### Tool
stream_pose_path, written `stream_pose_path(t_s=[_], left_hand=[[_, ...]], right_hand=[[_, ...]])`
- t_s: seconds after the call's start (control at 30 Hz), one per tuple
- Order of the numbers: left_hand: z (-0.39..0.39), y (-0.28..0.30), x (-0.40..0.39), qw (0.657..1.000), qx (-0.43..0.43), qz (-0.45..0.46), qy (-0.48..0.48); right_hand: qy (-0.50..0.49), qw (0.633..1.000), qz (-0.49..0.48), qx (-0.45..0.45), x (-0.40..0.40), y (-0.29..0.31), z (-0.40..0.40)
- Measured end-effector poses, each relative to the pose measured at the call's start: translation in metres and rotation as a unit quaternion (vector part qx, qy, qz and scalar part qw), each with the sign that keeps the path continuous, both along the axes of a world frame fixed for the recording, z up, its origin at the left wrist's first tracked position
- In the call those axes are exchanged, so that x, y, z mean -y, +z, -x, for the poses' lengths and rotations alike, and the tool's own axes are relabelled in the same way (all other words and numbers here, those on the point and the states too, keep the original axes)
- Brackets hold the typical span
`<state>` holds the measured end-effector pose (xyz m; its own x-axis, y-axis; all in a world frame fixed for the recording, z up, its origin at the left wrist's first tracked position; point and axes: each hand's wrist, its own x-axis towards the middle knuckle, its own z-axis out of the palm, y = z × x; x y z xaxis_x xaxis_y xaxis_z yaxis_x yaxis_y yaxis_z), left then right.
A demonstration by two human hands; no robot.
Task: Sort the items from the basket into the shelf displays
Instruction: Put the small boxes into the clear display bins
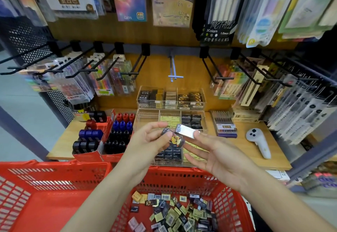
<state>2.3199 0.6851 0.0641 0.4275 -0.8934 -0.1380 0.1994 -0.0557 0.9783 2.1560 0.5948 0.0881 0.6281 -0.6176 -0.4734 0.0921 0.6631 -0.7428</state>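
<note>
My left hand [152, 138] is raised over the shelf and pinches two small eraser packs: a dark one with a yellow picture [174, 138] and a silver-white one [187, 131] that sticks out to the right. My right hand [217, 152] is open, palm up, just right of them, its fingertips close to the silver-white pack. Below my arms stands a red basket [184, 175] with several small eraser packs [175, 211] loose on its bottom. Clear acrylic display trays [171, 102] on the shelf hold rows of black, yellow and gold packs.
A second red basket [45, 191] sits at the lower left. Red cartons of black, blue and red ink bottles [113, 133] stand left of the trays. A white controller [259, 143] lies on the wooden shelf at right. Black hooks with pen packs [102, 78] jut out above.
</note>
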Motion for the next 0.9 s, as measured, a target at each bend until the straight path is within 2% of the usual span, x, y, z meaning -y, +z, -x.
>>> stream_pose_path(t_s=[0.13, 0.2, 0.27, 0.33, 0.37, 0.43, 0.53, 0.6, 0.7, 0.9], left_hand=[[0.006, -0.002, 0.001, 1.000, -0.011, 0.000, -0.028], [0.009, -0.002, 0.002, 0.998, -0.050, -0.002, -0.039], [0.009, -0.001, 0.003, 0.992, -0.126, -0.003, -0.031], [0.008, -0.001, 0.004, 0.985, -0.172, -0.003, -0.027], [0.007, -0.001, 0.004, 0.984, -0.177, -0.004, -0.028], [0.005, -0.001, 0.005, 0.983, -0.179, -0.004, -0.030], [0.004, -0.001, 0.006, 0.988, -0.150, 0.005, -0.028], [0.004, -0.002, 0.008, 0.991, -0.128, 0.012, -0.028], [-0.001, -0.002, 0.016, 0.994, -0.101, 0.015, -0.035], [-0.031, -0.006, 0.057, 0.996, 0.034, -0.028, -0.073]], right_hand=[[-0.009, 1.000, 0.017, -0.008, 0.001, -0.005, 0.000], [-0.032, 0.998, 0.060, -0.010, 0.001, -0.007, 0.000], [-0.047, 0.983, 0.176, -0.026, 0.002, -0.007, 0.001], [-0.019, 0.942, 0.326, -0.071, 0.002, -0.007, 0.001], [-0.003, 0.922, 0.375, -0.092, 0.002, -0.007, 0.000], [0.008, 0.904, 0.414, -0.106, 0.003, -0.007, -0.002], [0.021, 0.911, 0.404, -0.084, 0.002, -0.009, -0.001], [0.027, 0.902, 0.426, -0.070, 0.002, -0.013, -0.002], [0.011, 0.867, 0.487, -0.103, 0.008, -0.017, -0.007], [0.026, 0.787, 0.577, -0.216, 0.051, -0.031, -0.034]])
